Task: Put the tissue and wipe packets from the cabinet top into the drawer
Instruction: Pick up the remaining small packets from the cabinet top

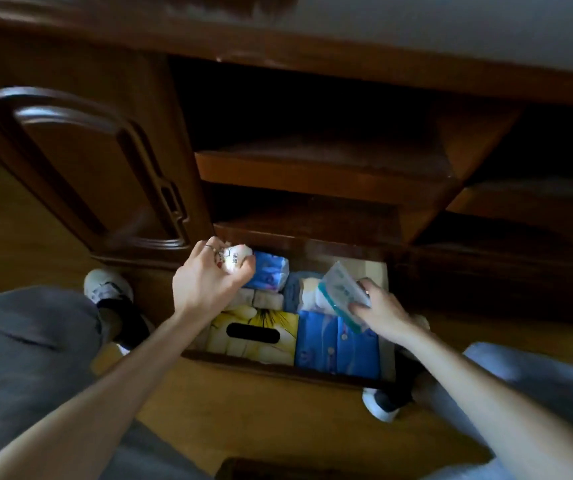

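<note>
Two hands, each gripping one packet: left hand (208, 282) white packet (234, 259), right hand (383, 311) teal packet (342, 292).

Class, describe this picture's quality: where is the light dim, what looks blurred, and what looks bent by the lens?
Head view: dim indoor light, with the shelves above the drawer nearly black; the clear packet in the right hand is motion-blurred; the wide lens bows the cabinet door.

Your left hand (208, 282) is covering most of a white packet (238, 259), its print too blurred to read. Your right hand (383, 311) is hiding the lower end of a teal packet (342, 292). Shadow is swallowing the shelves (312, 161), and both knees are running off the frame's edges.
</note>
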Available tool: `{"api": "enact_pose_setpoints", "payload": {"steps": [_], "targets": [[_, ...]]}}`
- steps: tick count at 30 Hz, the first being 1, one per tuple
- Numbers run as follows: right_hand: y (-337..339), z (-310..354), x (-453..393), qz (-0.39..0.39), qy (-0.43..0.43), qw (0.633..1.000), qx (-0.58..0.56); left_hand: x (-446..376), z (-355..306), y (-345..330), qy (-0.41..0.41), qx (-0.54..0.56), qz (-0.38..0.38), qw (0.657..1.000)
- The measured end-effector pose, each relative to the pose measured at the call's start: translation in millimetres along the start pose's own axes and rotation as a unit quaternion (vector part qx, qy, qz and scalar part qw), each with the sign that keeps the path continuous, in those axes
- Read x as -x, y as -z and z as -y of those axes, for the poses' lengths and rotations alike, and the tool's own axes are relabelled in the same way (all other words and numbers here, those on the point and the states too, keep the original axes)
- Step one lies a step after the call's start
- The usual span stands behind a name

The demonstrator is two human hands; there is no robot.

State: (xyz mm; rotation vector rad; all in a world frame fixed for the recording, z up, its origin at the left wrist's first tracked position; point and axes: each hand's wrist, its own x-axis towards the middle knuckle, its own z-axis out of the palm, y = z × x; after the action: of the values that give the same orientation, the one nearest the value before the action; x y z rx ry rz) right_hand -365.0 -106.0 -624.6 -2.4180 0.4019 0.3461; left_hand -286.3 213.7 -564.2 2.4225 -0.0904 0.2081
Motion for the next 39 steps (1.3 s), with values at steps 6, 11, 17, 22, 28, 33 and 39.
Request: {"api": "enact_pose_setpoints", "payload": {"steps": [6, 11, 17, 22, 28, 33, 39], "targets": [[-24, -35, -20, 0.047, -0.077, 0.996, 0.004, 12, 21, -14, -0.03, -0.027, 0.066, 0.997], [-21, -23, -64, 0.09, -0.099, 0.982, -0.132, 14, 28, -21, 0.009, -0.036, 0.092, 0.995], [-28, -25, -92, 0.014, -0.03, 0.999, -0.039, 13, 27, -32, 0.007, -0.036, 0.115, 0.993], [-44, -51, -108, 0.042, -0.032, 0.956, 0.287, 21, 34, -42, -0.027, -0.071, 0.154, 0.985], [-68, -57, -103, -0.025, 0.002, 0.928, 0.373, 22, 39, -50, -0.014, -0.099, 0.17, 0.98], [-68, -25, -93, -0.021, 0.035, 0.975, 0.218, 12, 28, -48, 0.294, 0.266, 0.244, 0.885], [-67, 76, -51, 0.154, 0.17, 0.966, -0.116, 10, 25, -51, 0.432, 0.595, 0.274, 0.62]]}}
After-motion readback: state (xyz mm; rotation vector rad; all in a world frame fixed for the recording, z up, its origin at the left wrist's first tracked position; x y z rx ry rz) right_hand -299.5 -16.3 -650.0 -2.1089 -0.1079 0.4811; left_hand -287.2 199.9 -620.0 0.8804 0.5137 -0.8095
